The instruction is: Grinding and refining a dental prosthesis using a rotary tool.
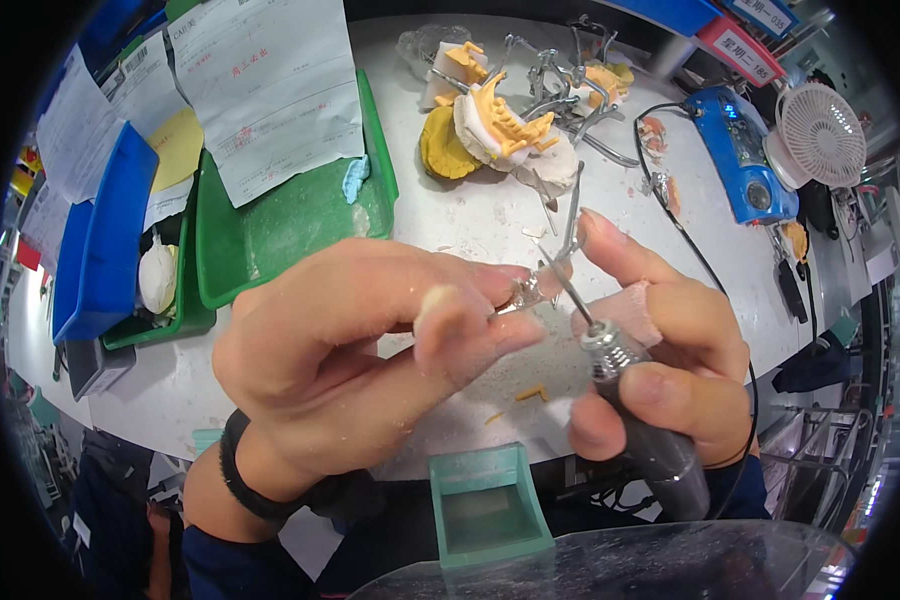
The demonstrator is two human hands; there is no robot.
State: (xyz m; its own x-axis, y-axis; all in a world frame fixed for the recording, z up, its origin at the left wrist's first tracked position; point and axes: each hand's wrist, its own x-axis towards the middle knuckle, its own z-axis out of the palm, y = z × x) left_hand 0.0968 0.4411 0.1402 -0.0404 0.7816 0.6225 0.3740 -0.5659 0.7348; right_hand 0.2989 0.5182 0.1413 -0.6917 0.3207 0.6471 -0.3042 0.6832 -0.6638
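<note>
My left hand point(360, 340) is closed, thumb and fingertips pinching a small shiny, partly see-through piece point(528, 291) over the table. My right hand point(670, 340) wraps round a pen-like tool point(660, 430) with a dark grey handle, a ribbed metal collar and a thin pointed tip. That tip reaches up and left, close beside the shiny piece; whether they touch I cannot tell. A slim metal rod point(573, 205) stands up by the right index finger; its lower end is hidden among the fingers. One right finger wears a pinkish wrap point(625, 312).
Beyond my hands sit a dental model with yellow teeth point(505, 120) and tangled metal articulators point(550, 85). Left are a green tray point(280, 240) with papers and a blue bin point(100, 240). Right are a blue control box point(740, 150), a cable and a white fan point(820, 135). A teal tray point(490, 510) is below.
</note>
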